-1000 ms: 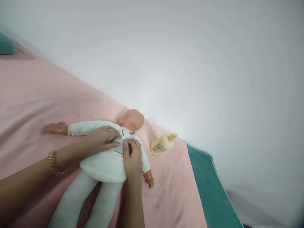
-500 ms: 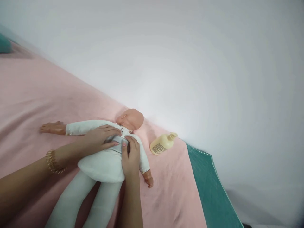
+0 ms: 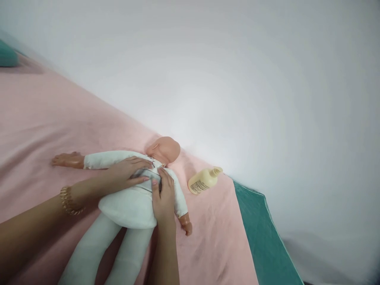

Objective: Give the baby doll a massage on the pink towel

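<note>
A baby doll with a white cloth body lies stretched out on the pink sheet, its bald head turned so that no face shows. Its plastic hands rest out to either side. My left hand, with a golden coil band on the wrist, lies on the left of the doll's upper torso, fingers extended and thumb apart. On the torso's right side rests my right hand, its thumb also spread from the fingers. Between my thumbs a greyish-white patch of the torso shows. Neither hand grips anything.
A pale yellow pump bottle stands right of the doll, close to the white wall. The pink sheet ends at a green surface on the right. Something green is at the far left.
The view has shifted very slightly. Both hands stay on the doll's torso in nearly the same position.
</note>
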### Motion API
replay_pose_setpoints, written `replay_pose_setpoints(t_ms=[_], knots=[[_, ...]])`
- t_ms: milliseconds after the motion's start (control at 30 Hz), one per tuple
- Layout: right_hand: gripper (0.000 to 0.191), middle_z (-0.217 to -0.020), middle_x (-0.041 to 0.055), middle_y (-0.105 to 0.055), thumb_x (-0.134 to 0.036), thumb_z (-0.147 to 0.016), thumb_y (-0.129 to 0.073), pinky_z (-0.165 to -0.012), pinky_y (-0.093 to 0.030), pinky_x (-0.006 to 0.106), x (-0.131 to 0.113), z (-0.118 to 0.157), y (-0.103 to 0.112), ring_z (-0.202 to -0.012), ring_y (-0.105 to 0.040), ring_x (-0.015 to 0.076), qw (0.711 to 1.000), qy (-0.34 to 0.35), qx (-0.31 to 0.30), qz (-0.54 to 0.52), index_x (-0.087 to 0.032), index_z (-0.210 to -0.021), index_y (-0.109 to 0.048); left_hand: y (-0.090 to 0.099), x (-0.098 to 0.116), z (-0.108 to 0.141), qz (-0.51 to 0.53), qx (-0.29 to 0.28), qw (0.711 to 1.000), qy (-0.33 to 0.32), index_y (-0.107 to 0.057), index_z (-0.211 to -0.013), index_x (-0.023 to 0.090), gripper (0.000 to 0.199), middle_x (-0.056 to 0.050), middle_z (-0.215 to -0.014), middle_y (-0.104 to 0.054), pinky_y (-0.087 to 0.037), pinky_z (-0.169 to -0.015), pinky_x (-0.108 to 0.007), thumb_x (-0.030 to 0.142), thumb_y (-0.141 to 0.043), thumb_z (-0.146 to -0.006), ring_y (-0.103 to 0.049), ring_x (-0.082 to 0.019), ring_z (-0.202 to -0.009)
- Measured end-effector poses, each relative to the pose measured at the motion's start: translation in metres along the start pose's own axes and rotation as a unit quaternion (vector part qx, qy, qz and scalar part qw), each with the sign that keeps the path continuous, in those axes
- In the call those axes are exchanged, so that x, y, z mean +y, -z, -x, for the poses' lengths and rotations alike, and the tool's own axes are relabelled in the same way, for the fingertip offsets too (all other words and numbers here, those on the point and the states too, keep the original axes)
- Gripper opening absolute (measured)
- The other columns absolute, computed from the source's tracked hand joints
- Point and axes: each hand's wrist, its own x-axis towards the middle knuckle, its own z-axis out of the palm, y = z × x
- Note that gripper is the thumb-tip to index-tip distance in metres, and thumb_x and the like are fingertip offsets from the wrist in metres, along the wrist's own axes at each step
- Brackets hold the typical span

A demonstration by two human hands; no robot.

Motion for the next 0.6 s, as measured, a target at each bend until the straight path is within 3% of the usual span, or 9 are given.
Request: replay_pose_setpoints(t_ms=[300, 433, 533, 600], knots=[[0.044, -0.141, 0.0134, -0.061, -0.041, -0.105, -0.045, -0.118, -0.035, 0.048, 0.001, 0.000, -0.003, -0.137, -0.049, 0.0255, 1.000, 0.006, -0.006, 0.000, -0.016, -0.136, -0.060, -0.001, 0.004, 0.003, 0.003, -0.007, 1.000, 0.023, -0.063, -0.131, 0.020, 0.048, -0.008, -0.136, -0.063, -0.039, -0.110, -0.039, 0.052, -0.043, -0.101, -0.052, -0.028, -0.129], [0.044, -0.143, 0.0128, -0.059, -0.043, -0.104, -0.045, -0.115, -0.039, 0.045, -0.002, 0.002, 0.009, -0.136, -0.051, 0.0248, 0.997, -0.025, 0.067, -0.041, -0.018, -0.137, -0.059, 0.011, 0.012, 0.002, -0.007, -0.002, 1.000, 0.016, -0.060, -0.136, 0.016, 0.049, -0.009, -0.138, -0.061, -0.039, -0.111, -0.041, 0.048, -0.046, -0.100, -0.052, -0.030, -0.130], [0.036, -0.121, 0.0108, -0.069, -0.042, -0.103, -0.045, -0.101, -0.049, 0.040, -0.011, 0.004, 0.032, -0.116, -0.062, 0.0237, 0.989, -0.049, 0.122, -0.074, -0.019, -0.117, -0.070, 0.032, 0.023, 0.003, -0.025, 0.022, 0.999, 0.025, -0.059, -0.136, 0.013, 0.050, -0.011, -0.137, -0.062, -0.037, -0.111, -0.044, 0.047, -0.047, -0.101, -0.051, -0.032, -0.129], [0.034, -0.103, 0.0070, -0.072, -0.039, -0.103, -0.047, -0.090, -0.051, 0.035, -0.022, 0.008, 0.050, -0.101, -0.066, 0.0212, 0.990, -0.077, 0.080, -0.091, -0.021, -0.102, -0.075, 0.047, 0.033, 0.007, -0.012, 0.024, 0.999, 0.034, -0.063, -0.133, 0.016, 0.051, -0.008, -0.133, -0.064, -0.037, -0.111, -0.042, 0.052, -0.046, -0.100, -0.053, -0.031, -0.127]])
